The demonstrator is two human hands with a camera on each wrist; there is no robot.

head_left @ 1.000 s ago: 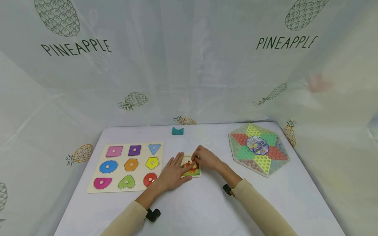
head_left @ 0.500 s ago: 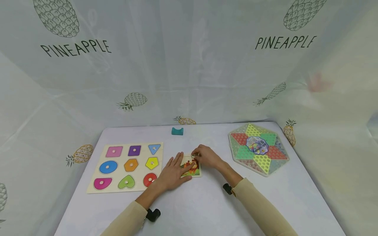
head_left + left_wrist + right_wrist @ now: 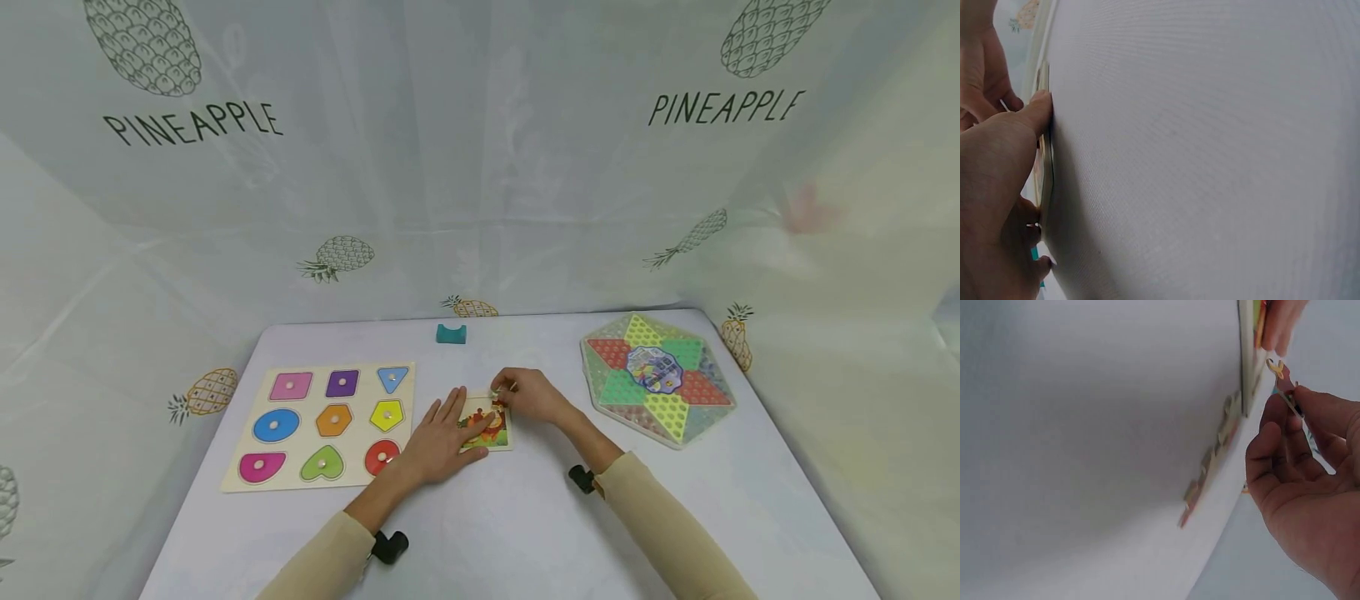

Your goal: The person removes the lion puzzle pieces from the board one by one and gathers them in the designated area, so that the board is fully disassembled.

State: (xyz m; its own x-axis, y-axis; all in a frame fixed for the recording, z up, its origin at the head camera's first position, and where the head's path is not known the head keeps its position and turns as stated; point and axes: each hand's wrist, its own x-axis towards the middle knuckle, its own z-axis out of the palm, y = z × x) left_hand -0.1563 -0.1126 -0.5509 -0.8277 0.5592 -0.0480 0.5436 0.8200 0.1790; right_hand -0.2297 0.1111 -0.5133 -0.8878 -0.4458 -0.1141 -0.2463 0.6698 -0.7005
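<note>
In the head view my left hand (image 3: 437, 444) lies spread over a small picture puzzle (image 3: 500, 434) with an orange and green print. Its fingers are nearly straight and rest on the board. The left wrist view has the thumb of that hand at the edge of the thin board (image 3: 1045, 181). At the puzzle's upper right corner, my right hand (image 3: 531, 394) pinches a small reddish and yellow puzzle piece (image 3: 1284, 381) between thumb and fingers. The piece is tilted and held above the table in the right wrist view. Much of the puzzle is hidden under the left hand.
Left of the hands lies a wooden shape board (image 3: 292, 484) with several coloured knobbed shapes. A hexagonal star game board (image 3: 619, 388) lies at the right. A teal curved block (image 3: 451, 335) stands at the back. Blurred notched pieces (image 3: 1213, 453) lie near the puzzle.
My right hand has shifted slightly to the right, and its fingers have drawn a little away from the puzzle's corner. The left hand has stayed in place on the puzzle.
</note>
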